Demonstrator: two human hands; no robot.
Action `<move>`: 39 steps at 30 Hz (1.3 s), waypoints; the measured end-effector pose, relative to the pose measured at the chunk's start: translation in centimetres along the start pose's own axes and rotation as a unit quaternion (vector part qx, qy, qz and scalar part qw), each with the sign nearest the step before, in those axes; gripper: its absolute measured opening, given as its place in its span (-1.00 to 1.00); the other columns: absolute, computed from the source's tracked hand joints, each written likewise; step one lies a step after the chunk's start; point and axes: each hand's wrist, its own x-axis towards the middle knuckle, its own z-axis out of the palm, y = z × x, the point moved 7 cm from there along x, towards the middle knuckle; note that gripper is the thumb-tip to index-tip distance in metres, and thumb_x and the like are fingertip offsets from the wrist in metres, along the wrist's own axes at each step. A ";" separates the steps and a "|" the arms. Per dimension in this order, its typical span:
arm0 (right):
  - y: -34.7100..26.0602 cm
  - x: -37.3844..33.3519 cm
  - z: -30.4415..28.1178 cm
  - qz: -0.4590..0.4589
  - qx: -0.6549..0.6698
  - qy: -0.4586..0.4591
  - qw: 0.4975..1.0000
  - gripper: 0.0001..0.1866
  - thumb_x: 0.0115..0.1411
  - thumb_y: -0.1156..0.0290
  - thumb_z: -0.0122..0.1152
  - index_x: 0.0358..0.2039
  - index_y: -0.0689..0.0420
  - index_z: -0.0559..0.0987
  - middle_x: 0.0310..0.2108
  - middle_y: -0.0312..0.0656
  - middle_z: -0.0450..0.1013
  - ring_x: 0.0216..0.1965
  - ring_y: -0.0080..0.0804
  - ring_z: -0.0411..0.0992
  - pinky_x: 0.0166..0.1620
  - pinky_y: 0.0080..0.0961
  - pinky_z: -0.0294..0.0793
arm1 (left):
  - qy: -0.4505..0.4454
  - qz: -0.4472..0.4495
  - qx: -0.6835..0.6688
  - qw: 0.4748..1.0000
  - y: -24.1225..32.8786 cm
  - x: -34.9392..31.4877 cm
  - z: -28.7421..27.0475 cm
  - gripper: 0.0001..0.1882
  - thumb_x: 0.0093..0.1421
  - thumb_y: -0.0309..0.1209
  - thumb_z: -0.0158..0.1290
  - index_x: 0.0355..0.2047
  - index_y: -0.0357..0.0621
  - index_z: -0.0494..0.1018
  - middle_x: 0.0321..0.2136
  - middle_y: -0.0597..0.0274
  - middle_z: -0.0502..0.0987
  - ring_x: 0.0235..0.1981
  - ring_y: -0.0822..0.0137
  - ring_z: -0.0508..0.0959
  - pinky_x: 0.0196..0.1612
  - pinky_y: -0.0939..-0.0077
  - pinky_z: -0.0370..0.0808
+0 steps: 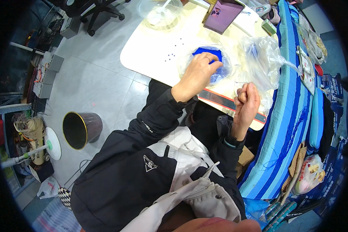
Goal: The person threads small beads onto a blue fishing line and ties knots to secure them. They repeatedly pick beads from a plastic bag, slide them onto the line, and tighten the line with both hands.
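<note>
My left hand (197,71) is over a bright blue thing (208,50), which lies in or on crumpled clear plastic (229,65) on the pale table. Its fingers are bent down and drawn together at the blue surface. What they hold, if anything, is hidden. My right hand (246,101) is raised above the table's near right edge, fingers curled into a pinch. From its fingertips a thin pale strand (240,82) sticks out to the left; whether it is wire, thread or a needle I cannot make out. Several small dark dots (174,45) lie on the tabletop left of the blue thing.
A dark strip with red edges (220,99) runs along the near side of the table (143,50). Clear plastic bags (261,62) bunch at the right. Farther back are a clear round tub (158,9) and a propped phone (223,15). A waste bin (81,129) stands on the floor.
</note>
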 end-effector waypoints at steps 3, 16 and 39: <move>0.3 0.4 0.7 0.027 -0.014 -0.027 0.999 -0.68 0.41 0.30 -0.13 -0.50 0.13 0.36 -0.69 -0.48 0.03 -0.68 -0.76 -0.11 -0.62 -0.73 -0.13 | -0.012 0.029 -0.109 0.994 1.6 0.4 0.7 -0.75 0.16 -0.46 0.05 -0.12 -0.13 0.48 -0.14 0.13 0.52 -0.05 0.11 0.47 0.05 0.28 0.32; -0.7 -0.7 -0.5 -0.029 0.020 0.040 0.999 -0.66 0.39 0.31 -0.08 -0.57 0.10 0.30 -0.67 -0.49 0.04 -0.67 -0.76 -0.11 -0.62 -0.70 -0.15 | -0.027 0.035 -0.184 0.982 2.7 1.0 0.4 -0.98 0.07 -0.51 0.10 -0.45 -0.15 0.50 -0.49 0.23 0.51 -0.39 0.16 0.51 -0.22 0.37 0.33; -2.5 -4.5 -1.0 0.111 0.041 -0.046 0.992 -0.71 0.43 0.25 -0.16 -0.31 0.18 0.41 -0.69 -0.51 0.02 -0.69 -0.77 -0.11 -0.63 -0.74 -0.14 | -0.145 -0.034 -0.315 0.937 8.3 -0.4 1.2 -0.83 0.27 -0.43 -0.02 -0.25 -0.30 0.45 -0.43 0.06 0.50 -0.38 0.14 0.52 -0.31 0.42 0.41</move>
